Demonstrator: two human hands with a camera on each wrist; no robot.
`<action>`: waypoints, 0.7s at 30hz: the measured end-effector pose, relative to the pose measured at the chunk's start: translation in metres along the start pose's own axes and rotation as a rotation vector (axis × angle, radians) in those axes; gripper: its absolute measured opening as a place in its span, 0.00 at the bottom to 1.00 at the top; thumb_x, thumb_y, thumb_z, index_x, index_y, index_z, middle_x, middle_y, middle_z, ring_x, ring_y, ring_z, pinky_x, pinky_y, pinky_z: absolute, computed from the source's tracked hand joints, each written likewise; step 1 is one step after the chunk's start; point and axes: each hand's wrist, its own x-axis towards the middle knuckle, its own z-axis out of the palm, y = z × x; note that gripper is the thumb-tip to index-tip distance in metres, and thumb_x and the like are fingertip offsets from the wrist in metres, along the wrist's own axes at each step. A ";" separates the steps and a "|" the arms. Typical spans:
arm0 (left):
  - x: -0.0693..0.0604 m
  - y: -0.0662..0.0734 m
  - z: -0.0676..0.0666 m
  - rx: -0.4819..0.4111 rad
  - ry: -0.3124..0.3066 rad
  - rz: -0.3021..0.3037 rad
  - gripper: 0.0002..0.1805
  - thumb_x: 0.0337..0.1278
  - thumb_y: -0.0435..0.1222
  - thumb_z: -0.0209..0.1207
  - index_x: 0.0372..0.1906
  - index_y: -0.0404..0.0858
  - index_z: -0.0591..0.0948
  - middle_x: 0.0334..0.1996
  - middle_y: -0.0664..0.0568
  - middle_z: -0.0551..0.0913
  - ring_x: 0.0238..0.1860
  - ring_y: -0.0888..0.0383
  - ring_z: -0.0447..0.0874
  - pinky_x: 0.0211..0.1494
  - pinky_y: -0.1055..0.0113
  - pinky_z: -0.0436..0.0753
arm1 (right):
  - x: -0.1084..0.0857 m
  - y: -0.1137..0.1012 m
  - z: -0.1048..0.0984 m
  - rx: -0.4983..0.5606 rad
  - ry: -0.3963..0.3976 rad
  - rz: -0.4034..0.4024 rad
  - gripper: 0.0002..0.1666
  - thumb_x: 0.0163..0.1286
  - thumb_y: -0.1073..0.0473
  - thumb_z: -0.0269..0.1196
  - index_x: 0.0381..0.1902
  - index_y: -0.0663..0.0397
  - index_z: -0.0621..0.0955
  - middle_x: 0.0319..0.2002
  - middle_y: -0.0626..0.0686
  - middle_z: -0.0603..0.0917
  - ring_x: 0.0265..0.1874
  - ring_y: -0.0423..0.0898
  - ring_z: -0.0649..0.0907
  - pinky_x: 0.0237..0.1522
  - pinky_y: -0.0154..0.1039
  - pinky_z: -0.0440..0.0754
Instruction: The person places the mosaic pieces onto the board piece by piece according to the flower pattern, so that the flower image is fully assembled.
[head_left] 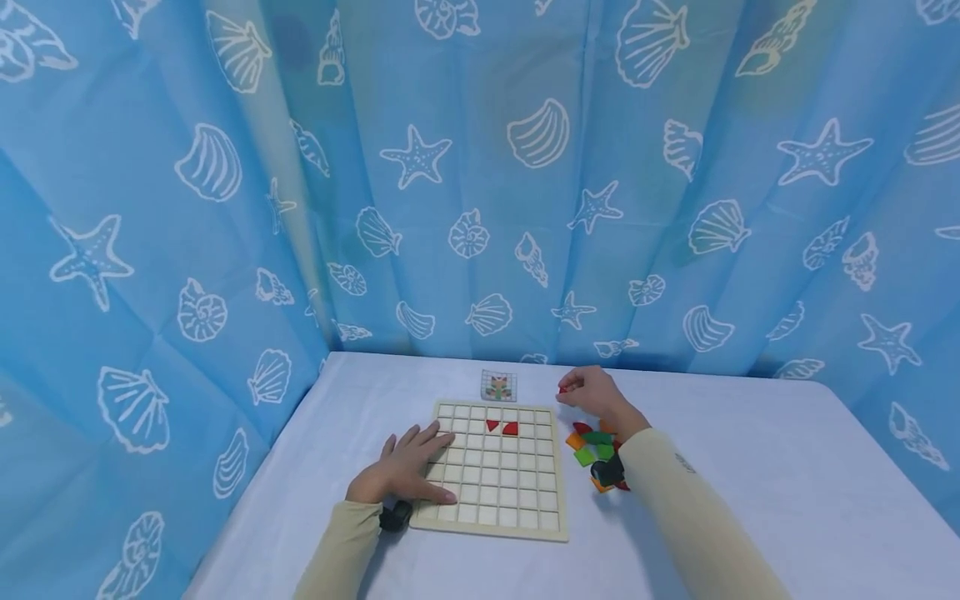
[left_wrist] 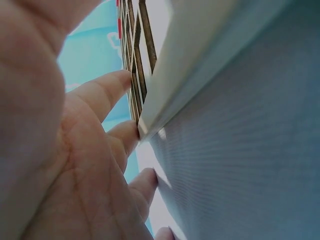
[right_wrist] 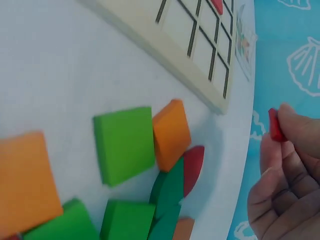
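Observation:
My left hand (head_left: 408, 467) rests spread over the left edge of a pale grid board (head_left: 487, 531); in the left wrist view its fingertips (left_wrist: 125, 79) touch the board's rim and side. Two red pieces sit in the board's upper cells, a triangle (head_left: 492, 425) and a piece with one curved corner (head_left: 511, 429). Beyond the board's upper right corner, my right hand (head_left: 596, 392) pinches a small red block (right_wrist: 276, 125) between thumb and fingers, held off the table. The block's full shape is partly hidden by the fingers.
Right of the board lies a loose pile with green blocks (right_wrist: 127, 142), orange blocks (right_wrist: 172, 132) and a red piece (right_wrist: 194, 170), partly under my right wrist. A small patterned picture card (head_left: 498, 386) stands behind the board. Blue shell-print curtains (head_left: 480, 208) surround the white table (head_left: 750, 467).

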 end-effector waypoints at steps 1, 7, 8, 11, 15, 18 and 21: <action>0.000 0.000 -0.001 -0.001 -0.002 0.000 0.56 0.39 0.63 0.72 0.76 0.51 0.62 0.79 0.47 0.53 0.79 0.39 0.44 0.76 0.33 0.43 | 0.000 -0.002 0.001 0.015 0.002 -0.005 0.17 0.67 0.55 0.67 0.51 0.57 0.82 0.42 0.55 0.84 0.40 0.50 0.80 0.44 0.40 0.82; 0.001 -0.001 -0.001 -0.002 -0.004 0.009 0.56 0.39 0.62 0.72 0.76 0.51 0.62 0.79 0.47 0.53 0.79 0.39 0.44 0.76 0.33 0.43 | 0.002 -0.016 0.009 0.065 0.016 -0.032 0.17 0.67 0.55 0.67 0.50 0.59 0.83 0.40 0.55 0.86 0.37 0.48 0.82 0.39 0.38 0.82; 0.002 -0.001 0.000 -0.002 -0.002 0.009 0.56 0.39 0.63 0.72 0.76 0.51 0.62 0.79 0.47 0.53 0.79 0.39 0.44 0.76 0.33 0.43 | 0.003 -0.018 0.011 0.071 0.016 -0.040 0.17 0.67 0.56 0.67 0.50 0.60 0.83 0.40 0.55 0.86 0.37 0.48 0.83 0.39 0.38 0.83; 0.002 -0.003 0.001 0.006 0.005 0.006 0.56 0.39 0.63 0.72 0.76 0.52 0.62 0.79 0.48 0.53 0.79 0.39 0.44 0.76 0.33 0.43 | 0.005 -0.025 0.019 0.086 0.011 -0.057 0.16 0.68 0.60 0.66 0.51 0.61 0.83 0.43 0.57 0.86 0.39 0.48 0.83 0.39 0.38 0.84; 0.003 -0.004 0.001 0.002 0.007 0.002 0.56 0.39 0.63 0.72 0.76 0.52 0.63 0.79 0.48 0.53 0.79 0.39 0.44 0.76 0.33 0.44 | 0.008 -0.031 0.029 0.107 -0.003 -0.087 0.14 0.66 0.64 0.65 0.50 0.61 0.84 0.43 0.58 0.85 0.41 0.50 0.82 0.41 0.38 0.85; 0.002 -0.004 0.000 0.002 0.002 -0.002 0.56 0.39 0.63 0.72 0.76 0.52 0.62 0.79 0.48 0.53 0.79 0.39 0.44 0.76 0.33 0.43 | 0.008 -0.035 0.035 0.124 -0.011 -0.119 0.13 0.66 0.66 0.64 0.48 0.63 0.84 0.40 0.58 0.85 0.39 0.50 0.82 0.39 0.37 0.84; 0.003 -0.003 0.000 0.001 -0.001 -0.005 0.56 0.39 0.63 0.72 0.76 0.52 0.62 0.79 0.48 0.53 0.79 0.39 0.44 0.76 0.33 0.43 | 0.009 -0.037 0.040 0.137 -0.012 -0.128 0.13 0.66 0.66 0.62 0.49 0.64 0.83 0.40 0.58 0.84 0.38 0.50 0.81 0.39 0.38 0.84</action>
